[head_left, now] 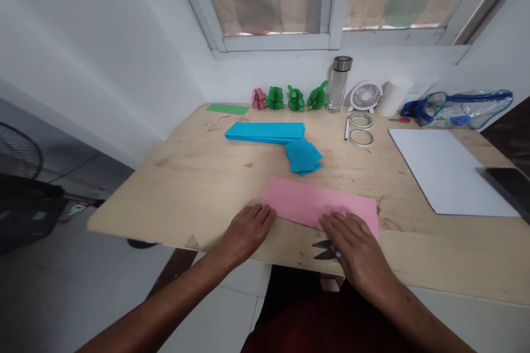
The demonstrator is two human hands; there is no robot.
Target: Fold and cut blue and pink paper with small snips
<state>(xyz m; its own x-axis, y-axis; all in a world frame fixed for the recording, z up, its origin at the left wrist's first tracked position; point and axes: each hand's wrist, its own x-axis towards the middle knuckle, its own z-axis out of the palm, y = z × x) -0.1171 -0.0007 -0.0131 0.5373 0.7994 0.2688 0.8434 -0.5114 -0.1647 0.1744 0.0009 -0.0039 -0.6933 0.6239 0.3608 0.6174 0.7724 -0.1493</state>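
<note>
A folded-looking strip of pink paper (306, 198) lies near the table's front edge. At its near left corner, my left hand (250, 226) has its fingers close together and bent, gripping the paper's edge; the thumb is hidden. My right hand (356, 248) rests palm down on the right part of the paper, fingers stretched out flat over its near edge. Dark scissor blades (325, 250), spread apart, point left from beside that hand, which hides the handles. Beyond the pink paper sit long blue paper strips (265, 130) and a small stack of blue paper squares (303, 156).
Pink (259, 99) and green paper shapes (275, 98), a glass bottle (337, 88) and a small fan (366, 96) line the wall. Tape rolls (361, 137), a clear pouch (464, 107), white sheets (447, 171) and a phone (511, 187) are rightward. Green paper (227, 108) lies far left.
</note>
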